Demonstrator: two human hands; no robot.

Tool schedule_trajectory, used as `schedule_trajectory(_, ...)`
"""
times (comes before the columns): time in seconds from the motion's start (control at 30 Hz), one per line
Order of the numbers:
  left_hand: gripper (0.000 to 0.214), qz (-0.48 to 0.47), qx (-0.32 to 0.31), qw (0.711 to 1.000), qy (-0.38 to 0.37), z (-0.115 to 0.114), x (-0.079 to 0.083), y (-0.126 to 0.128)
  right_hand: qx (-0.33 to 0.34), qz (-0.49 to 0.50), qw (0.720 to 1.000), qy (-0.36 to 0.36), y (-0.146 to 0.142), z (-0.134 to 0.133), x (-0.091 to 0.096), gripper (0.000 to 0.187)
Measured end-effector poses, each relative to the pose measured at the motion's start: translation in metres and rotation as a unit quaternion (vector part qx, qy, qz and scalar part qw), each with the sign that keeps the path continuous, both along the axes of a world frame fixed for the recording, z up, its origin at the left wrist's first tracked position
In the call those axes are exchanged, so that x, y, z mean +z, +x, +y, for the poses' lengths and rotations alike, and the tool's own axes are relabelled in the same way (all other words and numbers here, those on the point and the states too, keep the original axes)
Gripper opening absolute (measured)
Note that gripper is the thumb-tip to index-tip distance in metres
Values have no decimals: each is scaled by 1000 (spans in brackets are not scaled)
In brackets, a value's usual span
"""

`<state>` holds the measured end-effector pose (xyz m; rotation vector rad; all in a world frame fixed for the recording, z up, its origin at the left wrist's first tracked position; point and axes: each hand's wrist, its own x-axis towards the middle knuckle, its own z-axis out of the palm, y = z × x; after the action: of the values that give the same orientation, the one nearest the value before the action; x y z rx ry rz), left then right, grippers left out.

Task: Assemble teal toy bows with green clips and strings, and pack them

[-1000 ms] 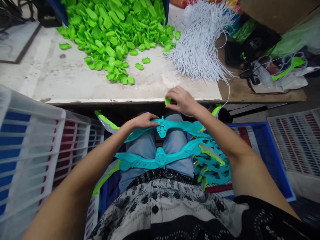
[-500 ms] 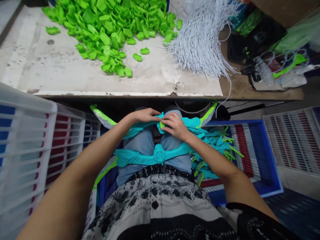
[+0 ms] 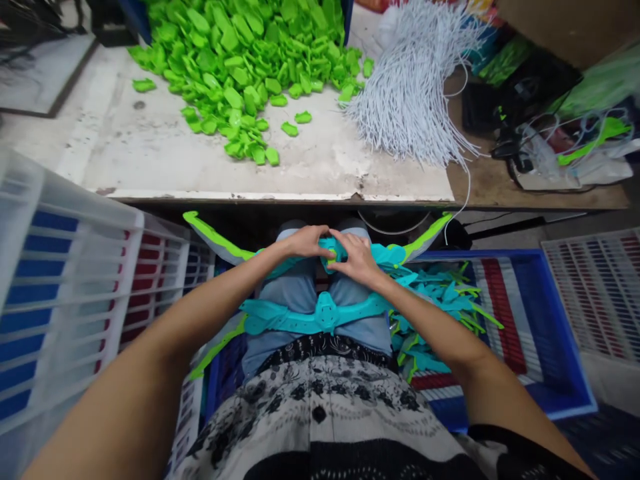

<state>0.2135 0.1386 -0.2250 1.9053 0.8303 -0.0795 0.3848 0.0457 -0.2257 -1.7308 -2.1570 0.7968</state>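
Observation:
Two teal toy bows with green tips lie across my lap. My left hand (image 3: pixel 305 241) grips the far teal bow (image 3: pixel 395 253) just left of its middle. My right hand (image 3: pixel 356 257) is closed on the same bow's centre, pressing a small green piece (image 3: pixel 332 256) into it with fingers and thumb. The near teal bow (image 3: pixel 325 313) rests untouched on my thighs, closer to my body.
On the table ahead, a heap of green plastic pieces (image 3: pixel 240 47) lies beside a bundle of white cords (image 3: pixel 415 87). A blue crate (image 3: pixel 530 333) at my right holds several teal bows (image 3: pixel 445 293). A white slatted basket (image 3: pixel 75 293) stands at my left.
My right hand brought a green piece from the table edge down to the far bow's centre and now presses it there. My left hand stayed on the bow.

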Motion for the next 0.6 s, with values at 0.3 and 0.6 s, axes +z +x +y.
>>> schedule_trajectory(0.3,38,81,-11,930,359,-54,20,-16,52,45,983,168,-19,111,54,25)
schedule_trajectory(0.6,63,154,23,911,382,-91,-1,-14,137,-68,974,167,-93,211,36,19)
